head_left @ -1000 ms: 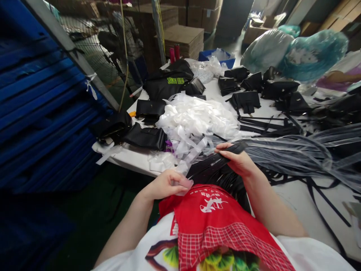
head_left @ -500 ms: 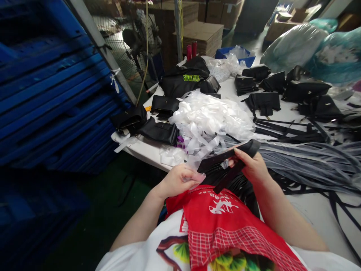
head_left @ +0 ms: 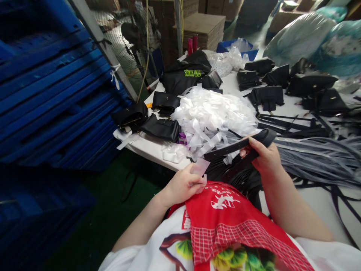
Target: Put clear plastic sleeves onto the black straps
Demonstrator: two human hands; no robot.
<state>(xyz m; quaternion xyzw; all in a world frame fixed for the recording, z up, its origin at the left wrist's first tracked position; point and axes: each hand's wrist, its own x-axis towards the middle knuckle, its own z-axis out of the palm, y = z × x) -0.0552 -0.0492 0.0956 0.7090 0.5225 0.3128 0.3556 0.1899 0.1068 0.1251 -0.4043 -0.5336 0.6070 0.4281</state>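
My right hand (head_left: 261, 156) is closed round a folded black strap (head_left: 228, 148) and holds it up over the table's near edge, its free ends pointing left. My left hand (head_left: 184, 184) sits just above my red apron (head_left: 225, 214) and pinches a small clear plastic sleeve (head_left: 200, 167). The sleeve's upper end is close to the strap's left tip. A heap of white plastic strips (head_left: 214, 113) lies right behind both hands. More black straps (head_left: 239, 180) hang off the table edge below my right hand.
On the white table (head_left: 146, 148) lie several black pouches (head_left: 162, 128), loose black straps (head_left: 290, 126) and a bundle of grey sleeved straps (head_left: 316, 160). Stacked blue pallets (head_left: 47, 90) stand to the left. Cardboard boxes (head_left: 205, 28) and large filled plastic bags (head_left: 296, 35) stand behind.
My right hand has raised the black strap off the bundle and moved it up and right. My left hand has stayed near the apron, still pinching the clear sleeve, now tilted upward.
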